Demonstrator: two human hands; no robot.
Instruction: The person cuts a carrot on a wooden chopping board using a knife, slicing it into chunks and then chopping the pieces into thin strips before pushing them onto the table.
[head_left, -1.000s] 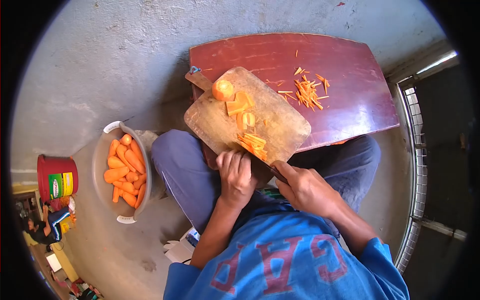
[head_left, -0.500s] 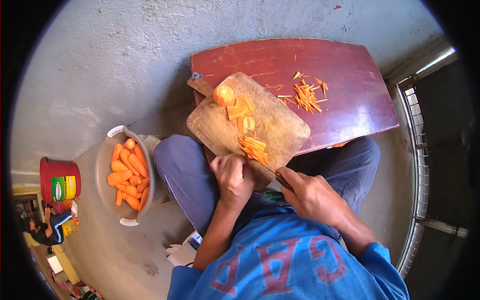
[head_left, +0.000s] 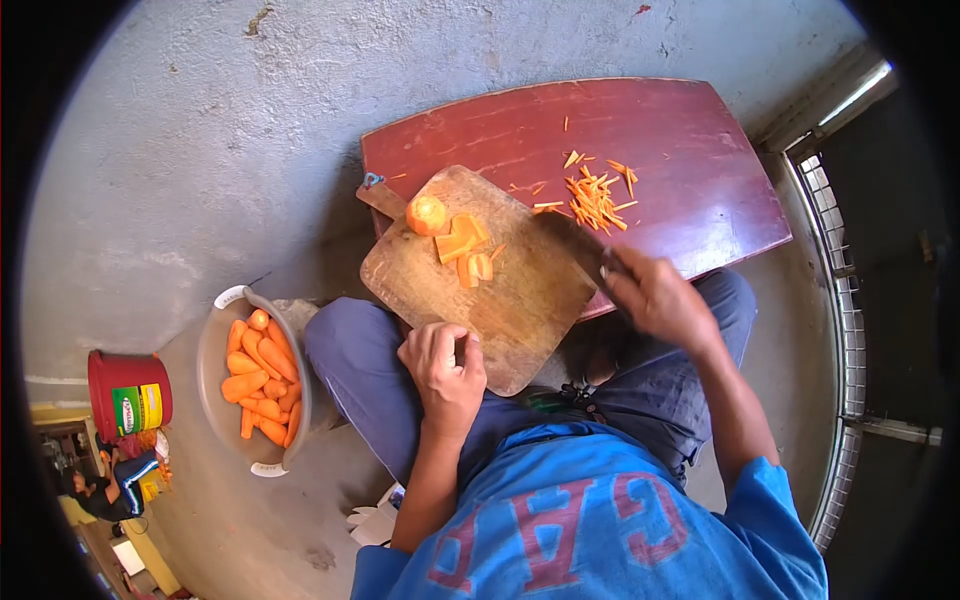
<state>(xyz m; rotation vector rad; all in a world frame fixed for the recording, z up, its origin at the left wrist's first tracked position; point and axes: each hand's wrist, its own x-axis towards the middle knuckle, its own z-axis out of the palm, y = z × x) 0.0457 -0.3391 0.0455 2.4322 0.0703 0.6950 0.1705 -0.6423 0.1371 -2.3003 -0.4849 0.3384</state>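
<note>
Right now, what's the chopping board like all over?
The chopping board looks wooden, brown and worn, with rounded corners and a handle with a blue loop. It lies aslant, partly on the red table, partly past its edge. Carrot pieces rest on it. The left hand and the knife are by its edges, possibly touching.

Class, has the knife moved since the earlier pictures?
Yes. Against the board, the knife has moved forward and rightward, from the near edge to the right edge, close to the carrot strips.
</note>
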